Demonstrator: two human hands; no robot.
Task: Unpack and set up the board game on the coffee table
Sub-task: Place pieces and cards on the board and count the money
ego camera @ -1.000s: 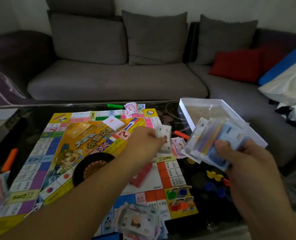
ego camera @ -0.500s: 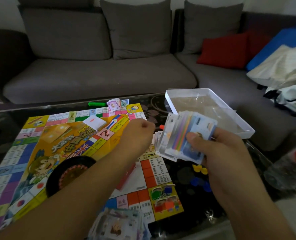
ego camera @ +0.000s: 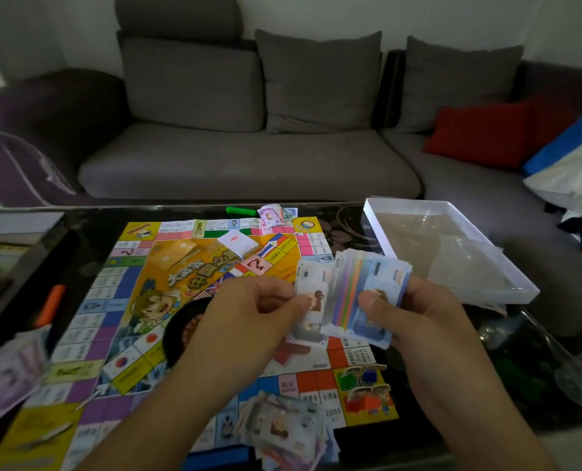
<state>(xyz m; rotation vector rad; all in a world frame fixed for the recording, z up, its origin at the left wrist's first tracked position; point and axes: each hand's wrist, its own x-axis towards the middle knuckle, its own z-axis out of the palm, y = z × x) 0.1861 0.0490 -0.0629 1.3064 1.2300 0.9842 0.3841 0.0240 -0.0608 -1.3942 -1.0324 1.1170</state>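
Note:
A colourful game board (ego camera: 140, 300) lies unfolded on the dark glass coffee table (ego camera: 89, 229). Above its right side my right hand (ego camera: 415, 314) grips a fanned stack of play-money notes (ego camera: 367, 287). My left hand (ego camera: 248, 311) pinches one pale note (ego camera: 311, 283) at the left edge of that stack. A white card deck (ego camera: 237, 244) rests on the board's far part. Piles of notes lie at the far edge (ego camera: 276, 214), the near edge (ego camera: 282, 426) and the left (ego camera: 7, 375). A black round piece (ego camera: 177, 331) sits partly hidden under my left arm.
An open white box tray (ego camera: 452, 253) with clear plastic stands at the table's right. A green piece (ego camera: 240, 210) and an orange piece (ego camera: 50, 305) lie off the board. A grey sofa (ego camera: 248, 164) with a red cushion (ego camera: 479, 137) lies beyond.
My left hand has come back from the board's right edge to the stack in my right hand and now pinches a note there. The view has swung to the left.

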